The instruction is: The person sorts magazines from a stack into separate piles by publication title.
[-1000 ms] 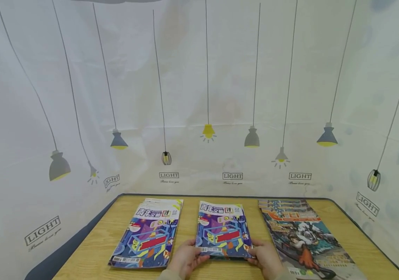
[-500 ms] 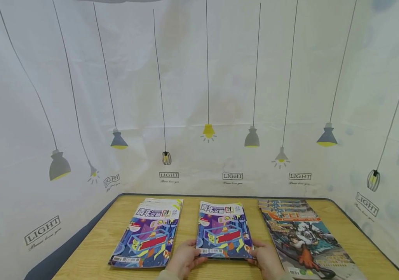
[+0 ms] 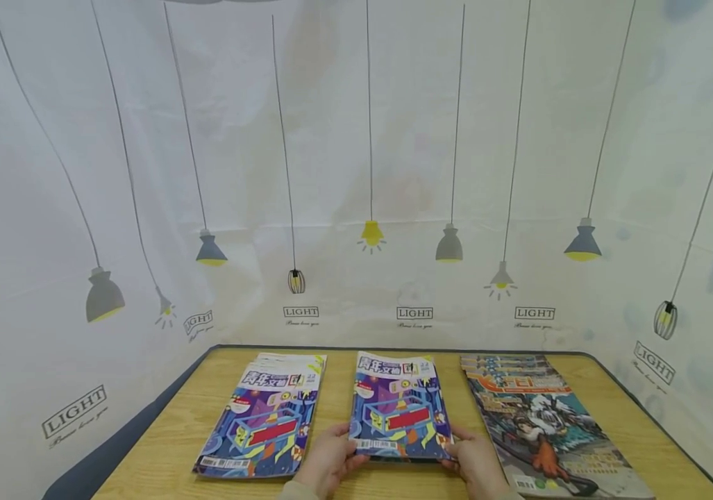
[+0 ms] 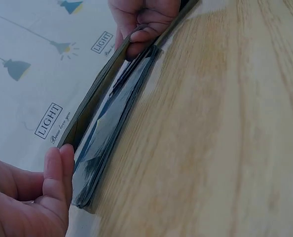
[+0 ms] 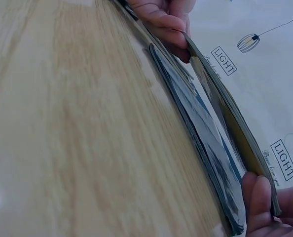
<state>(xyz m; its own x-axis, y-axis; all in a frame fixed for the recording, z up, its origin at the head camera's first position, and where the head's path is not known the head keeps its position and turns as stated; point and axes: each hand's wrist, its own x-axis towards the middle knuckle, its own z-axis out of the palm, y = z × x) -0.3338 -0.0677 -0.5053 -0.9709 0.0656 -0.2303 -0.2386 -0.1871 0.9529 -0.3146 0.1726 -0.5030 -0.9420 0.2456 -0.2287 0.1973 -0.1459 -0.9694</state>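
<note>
A purple comic magazine (image 3: 397, 410) with a red and yellow cover is in the middle of the table. My left hand (image 3: 328, 460) pinches its near left corner between thumb and fingers. At the near right corner my right hand (image 3: 476, 460) pinches it the same way. In the left wrist view, its near edge (image 4: 98, 81) is raised above a lower stack of magazines (image 4: 107, 138) that lies on the wood. A gap also shows between the held magazine (image 5: 235, 111) and that stack in the right wrist view. The cover underneath is mostly hidden from the head view.
Left of my hands lies a fanned stack of matching purple magazines (image 3: 262, 423). To the right is a fanned stack of larger magazines (image 3: 546, 430) with an orange title. A white curtain (image 3: 356, 160) printed with lamps surrounds the wooden table (image 3: 162, 444) at the back and sides.
The middle magazine has risen slightly, its far edge now a little higher in the head view. Both hands keep their hold on its near corners. The side stacks stay put.
</note>
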